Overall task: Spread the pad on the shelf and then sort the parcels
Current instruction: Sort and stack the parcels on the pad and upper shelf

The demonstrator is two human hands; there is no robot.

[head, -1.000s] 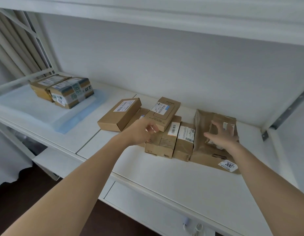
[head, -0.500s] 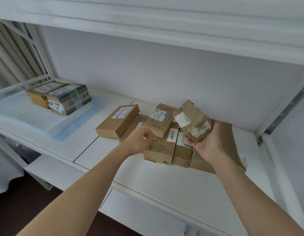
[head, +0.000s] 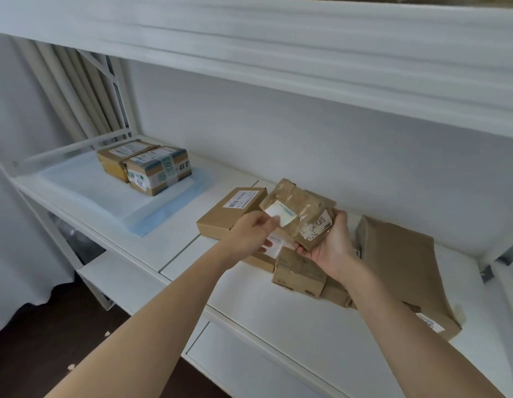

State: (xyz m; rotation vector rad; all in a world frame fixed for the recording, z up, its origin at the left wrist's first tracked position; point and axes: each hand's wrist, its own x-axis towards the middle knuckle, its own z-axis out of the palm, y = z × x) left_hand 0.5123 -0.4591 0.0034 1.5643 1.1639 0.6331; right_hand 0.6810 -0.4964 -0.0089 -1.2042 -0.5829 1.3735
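Observation:
A thin blue-white pad lies spread on the left part of the white shelf. Two taped cardboard parcels stand on it. My right hand grips a small brown taped parcel from below and holds it above a pile of brown parcels. My left hand touches that parcel's left edge at its white label, fingers curled against it. A flat brown box lies left of the pile and a large brown paper parcel right of it.
The upper shelf board runs overhead. A metal bracket sits at the right frame post. A lower white shelf and dark floor lie below at left. Pale curtains hang at far left.
My right hand lifted the small brown parcel off the large paper parcel and brought it left above the pile. My left hand rose from the pile to meet it.

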